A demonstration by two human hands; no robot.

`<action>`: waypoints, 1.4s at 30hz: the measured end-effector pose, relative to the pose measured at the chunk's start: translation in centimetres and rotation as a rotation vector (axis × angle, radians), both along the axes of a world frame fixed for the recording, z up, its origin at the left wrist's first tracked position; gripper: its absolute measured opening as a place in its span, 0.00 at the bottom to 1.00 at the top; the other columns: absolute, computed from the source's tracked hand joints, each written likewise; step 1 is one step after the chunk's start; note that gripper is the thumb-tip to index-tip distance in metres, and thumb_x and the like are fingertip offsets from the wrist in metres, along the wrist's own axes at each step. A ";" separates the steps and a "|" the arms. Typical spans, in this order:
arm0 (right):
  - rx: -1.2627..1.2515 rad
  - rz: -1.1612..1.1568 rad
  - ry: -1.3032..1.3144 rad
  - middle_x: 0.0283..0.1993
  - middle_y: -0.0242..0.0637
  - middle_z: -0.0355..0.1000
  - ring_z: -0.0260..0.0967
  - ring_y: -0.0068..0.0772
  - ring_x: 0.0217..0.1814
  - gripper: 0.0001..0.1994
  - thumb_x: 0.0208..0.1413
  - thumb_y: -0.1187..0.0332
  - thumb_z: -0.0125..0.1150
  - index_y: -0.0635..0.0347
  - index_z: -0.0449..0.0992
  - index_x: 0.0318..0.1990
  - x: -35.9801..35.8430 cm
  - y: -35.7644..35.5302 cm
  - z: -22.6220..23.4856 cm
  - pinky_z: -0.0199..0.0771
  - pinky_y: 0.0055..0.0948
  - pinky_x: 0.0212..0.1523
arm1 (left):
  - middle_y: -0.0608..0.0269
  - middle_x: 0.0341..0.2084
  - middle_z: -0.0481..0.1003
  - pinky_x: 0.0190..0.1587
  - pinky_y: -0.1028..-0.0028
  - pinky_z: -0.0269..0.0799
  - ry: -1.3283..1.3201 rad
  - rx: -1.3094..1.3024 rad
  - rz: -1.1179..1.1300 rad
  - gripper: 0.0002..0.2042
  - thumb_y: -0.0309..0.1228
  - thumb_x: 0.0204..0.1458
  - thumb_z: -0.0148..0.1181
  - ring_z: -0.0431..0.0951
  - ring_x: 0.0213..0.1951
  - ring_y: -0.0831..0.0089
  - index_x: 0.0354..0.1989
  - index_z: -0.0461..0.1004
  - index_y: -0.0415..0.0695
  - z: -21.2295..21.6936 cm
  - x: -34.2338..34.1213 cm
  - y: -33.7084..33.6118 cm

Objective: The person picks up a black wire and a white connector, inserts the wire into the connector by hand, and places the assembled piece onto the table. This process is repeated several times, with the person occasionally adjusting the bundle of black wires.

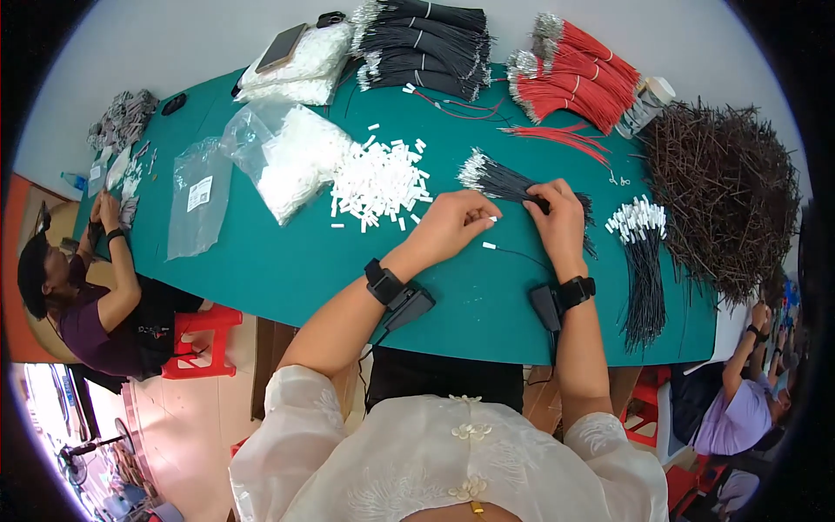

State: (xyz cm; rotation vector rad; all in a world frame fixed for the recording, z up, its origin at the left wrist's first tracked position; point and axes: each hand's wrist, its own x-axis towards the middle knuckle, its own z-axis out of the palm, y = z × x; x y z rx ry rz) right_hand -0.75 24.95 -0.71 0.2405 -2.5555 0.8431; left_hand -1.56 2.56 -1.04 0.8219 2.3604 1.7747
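My left hand (454, 224) pinches a small white plastic connector (492, 219) between its fingertips above the green table (287, 261). My right hand (557, 217) grips a bundle of black wires (504, 181) that lies across the table, its bare metal tips pointing left. A single black wire with a white connector on its end (490, 247) lies just below my hands. A loose pile of white connectors (378, 181) sits left of my left hand. Both wrists wear black bands with small devices.
Finished black wires with white connectors (642, 252) lie to the right, beside a big heap of brown wires (726, 191). Red wire bundles (570, 78) and black bundles (426, 43) lie at the far edge. Clear bags of connectors (287, 152) lie left. Other people sit at the left (78, 304) and right (739, 400).
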 end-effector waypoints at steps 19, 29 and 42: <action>0.012 0.058 0.169 0.34 0.39 0.77 0.72 0.41 0.37 0.04 0.48 0.78 0.68 0.64 0.81 0.33 -0.4 0.0 0.1 0.72 0.35 0.39 | 0.61 0.23 0.79 0.31 0.77 0.73 -0.194 0.007 -0.014 0.06 0.27 0.53 0.66 0.76 0.25 0.79 0.37 0.82 0.39 -1.0 -0.5 0.2; -0.123 0.156 0.181 0.34 0.40 0.77 0.75 0.35 0.35 0.04 0.54 0.78 0.63 0.66 0.79 0.37 0.6 -0.8 1.7 0.74 0.29 0.38 | 0.70 0.26 0.78 0.30 0.81 0.68 -0.359 0.181 0.051 0.07 0.28 0.58 0.64 0.72 0.27 0.85 0.39 0.81 0.36 -1.0 -1.1 -0.2; -0.386 0.272 -0.212 0.31 0.36 0.77 0.74 0.21 0.33 0.06 0.57 0.77 0.64 0.68 0.78 0.41 1.7 -0.9 2.6 0.74 0.21 0.36 | 0.70 0.25 0.78 0.30 0.82 0.67 -0.348 0.473 0.214 0.07 0.29 0.57 0.65 0.72 0.26 0.85 0.39 0.82 0.38 -0.5 -1.3 -0.6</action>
